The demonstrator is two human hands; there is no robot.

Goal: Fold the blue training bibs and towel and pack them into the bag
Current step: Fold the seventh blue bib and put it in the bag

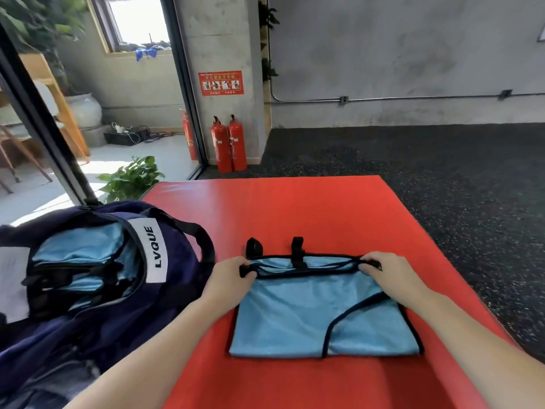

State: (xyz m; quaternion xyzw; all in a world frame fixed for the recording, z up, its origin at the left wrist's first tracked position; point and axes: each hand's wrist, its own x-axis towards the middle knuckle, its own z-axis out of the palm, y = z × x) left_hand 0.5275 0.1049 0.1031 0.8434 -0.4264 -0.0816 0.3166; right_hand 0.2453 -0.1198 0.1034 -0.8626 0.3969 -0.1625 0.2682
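- A blue training bib [300,317] with black trim lies folded flat on the red mat [309,211], right in front of me, its folded edge nearest me.
- My left hand [228,276] sits at the bib's far left corner, fingers curled around the black edging there.
- My right hand [383,268] sits at the far right corner, fingers pinching the trim in the same way.
- Two black strap loops [297,246] stick out past the bib's far edge, between my hands.
- To the left, just beside my left forearm, the navy bag [177,261] stands unzipped, with more light blue fabric [79,249] inside it.
- Farther off, two red fire extinguishers [228,143] stand against a concrete pillar [224,33].
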